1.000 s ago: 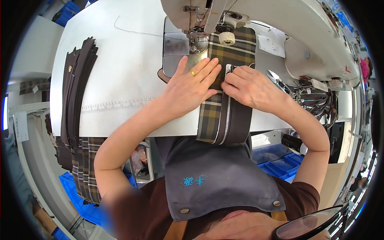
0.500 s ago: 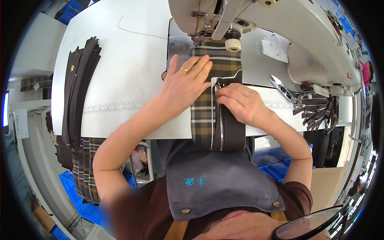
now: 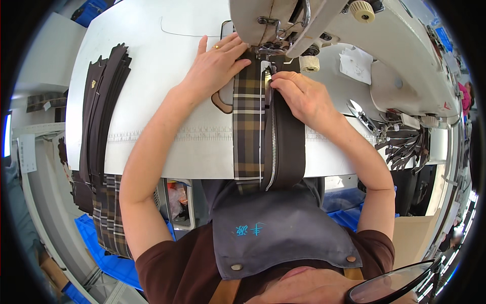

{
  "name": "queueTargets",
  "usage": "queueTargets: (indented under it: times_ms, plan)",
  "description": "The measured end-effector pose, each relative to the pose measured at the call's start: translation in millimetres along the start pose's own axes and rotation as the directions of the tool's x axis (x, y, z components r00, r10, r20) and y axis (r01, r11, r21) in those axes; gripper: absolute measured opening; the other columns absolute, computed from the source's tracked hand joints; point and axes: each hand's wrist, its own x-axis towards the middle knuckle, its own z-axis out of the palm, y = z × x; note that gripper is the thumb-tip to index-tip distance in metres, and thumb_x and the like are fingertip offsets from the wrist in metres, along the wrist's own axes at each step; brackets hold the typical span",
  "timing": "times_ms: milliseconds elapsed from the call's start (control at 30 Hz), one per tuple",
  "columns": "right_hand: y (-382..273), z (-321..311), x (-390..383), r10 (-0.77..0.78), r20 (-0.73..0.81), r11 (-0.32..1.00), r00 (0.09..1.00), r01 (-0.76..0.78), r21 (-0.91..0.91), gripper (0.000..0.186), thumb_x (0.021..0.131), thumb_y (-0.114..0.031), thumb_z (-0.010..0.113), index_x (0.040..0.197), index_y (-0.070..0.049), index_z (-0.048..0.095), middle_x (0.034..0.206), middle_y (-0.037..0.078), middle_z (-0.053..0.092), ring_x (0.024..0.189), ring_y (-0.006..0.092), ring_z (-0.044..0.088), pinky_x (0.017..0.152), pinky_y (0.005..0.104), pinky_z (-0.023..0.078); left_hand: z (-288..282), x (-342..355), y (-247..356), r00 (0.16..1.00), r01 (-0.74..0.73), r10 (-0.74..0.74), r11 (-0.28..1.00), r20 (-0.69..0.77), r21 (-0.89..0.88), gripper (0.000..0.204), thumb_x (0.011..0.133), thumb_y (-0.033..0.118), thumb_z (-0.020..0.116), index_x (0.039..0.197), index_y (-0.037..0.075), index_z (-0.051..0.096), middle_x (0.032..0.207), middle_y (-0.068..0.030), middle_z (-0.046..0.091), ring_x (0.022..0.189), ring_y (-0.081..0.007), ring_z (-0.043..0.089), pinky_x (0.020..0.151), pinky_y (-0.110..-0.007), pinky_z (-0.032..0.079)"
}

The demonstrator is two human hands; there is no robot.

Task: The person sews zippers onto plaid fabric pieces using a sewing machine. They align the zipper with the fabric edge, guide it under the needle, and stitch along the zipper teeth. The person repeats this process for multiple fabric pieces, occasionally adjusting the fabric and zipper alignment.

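A long piece of plaid fabric (image 3: 245, 131) with a dark panel (image 3: 291, 144) and a metal zipper (image 3: 273, 147) runs from the sewing machine (image 3: 258, 15) down over the table's front edge. Its zipper end, with a white tab, lies just in front of the presser foot (image 3: 268, 49). My left hand (image 3: 213, 68) rests with stretched fingers at the fabric's upper left, by the metal bed plate. My right hand (image 3: 304, 96) pinches the zipper end, thumb and index finger hidden in part against it.
Dark cut strips (image 3: 101, 116) lie at left, with plaid pieces (image 3: 109, 213) hanging below over a blue tray (image 3: 106, 268). Thread snips (image 3: 364, 116), a bundle of dark pieces (image 3: 407, 147) and white paper (image 3: 354, 66) are at right. Another person (image 3: 464, 93) shows at the far right.
My left hand has moved up and left. My right hand dipped toward me, then moved forward again, carrying the zipper end up close to the presser foot and shifting the fabric leftward.
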Motion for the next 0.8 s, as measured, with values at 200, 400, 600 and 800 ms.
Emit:
queueTargets:
  times_ms: [200, 400, 600, 800]
  plan:
    - [1, 3, 1, 0.040, -0.004, 0.997, 0.999, -0.039, 0.063, 0.021, 0.073, 0.001, 0.060, 0.094, -0.002, 0.058, 0.097, 0.007, 0.062, 0.079, 0.0246, 0.063, 0.065, 0.0326, 0.053, -11, -18, 14, 0.966, -0.145, 0.119, 0.984, -0.229, -0.099, 0.022, 0.081, 0.021, 0.067, 0.100, 0.009, 0.065, 0.109, -0.0007, 0.064, 0.096, -0.0178, 0.060, 0.104, -0.052, 0.027]
    - [0, 5, 3, 0.129, -0.019, 0.974, 0.991, -0.123, 0.188, 0.018, 0.076, 0.000, 0.064, 0.093, -0.004, 0.060, 0.094, 0.008, 0.065, 0.081, 0.0257, 0.064, 0.069, 0.0326, 0.054, -8, -31, 31, 0.958, 0.034, -0.054, 0.997, -0.283, -0.075, 0.021, 0.078, 0.023, 0.070, 0.094, 0.009, 0.066, 0.097, -0.0001, 0.065, 0.097, -0.0192, 0.059, 0.103, -0.046, 0.027]
    - [8, 9, 4, 0.240, -0.022, 0.942, 0.971, -0.227, 0.248, 0.015, 0.080, 0.002, 0.064, 0.094, -0.003, 0.060, 0.096, 0.009, 0.066, 0.082, 0.0248, 0.065, 0.070, 0.0303, 0.053, -24, -25, 18, 0.974, 0.178, -0.185, 0.982, -0.128, -0.068, 0.029, 0.073, 0.029, 0.074, 0.088, 0.007, 0.064, 0.089, -0.0025, 0.062, 0.095, -0.0224, 0.055, 0.093, -0.044, 0.034]
    - [10, 12, 7, 0.279, -0.048, 0.918, 0.959, -0.252, 0.308, 0.014, 0.080, 0.001, 0.063, 0.094, -0.003, 0.062, 0.091, 0.012, 0.065, 0.081, 0.0299, 0.064, 0.070, 0.0342, 0.052, -38, -8, 13, 0.791, 0.575, -0.563, 0.552, 0.239, -0.604, 0.024, 0.077, 0.027, 0.072, 0.078, 0.005, 0.063, 0.074, -0.0045, 0.059, 0.081, -0.0217, 0.057, 0.078, -0.038, 0.042]
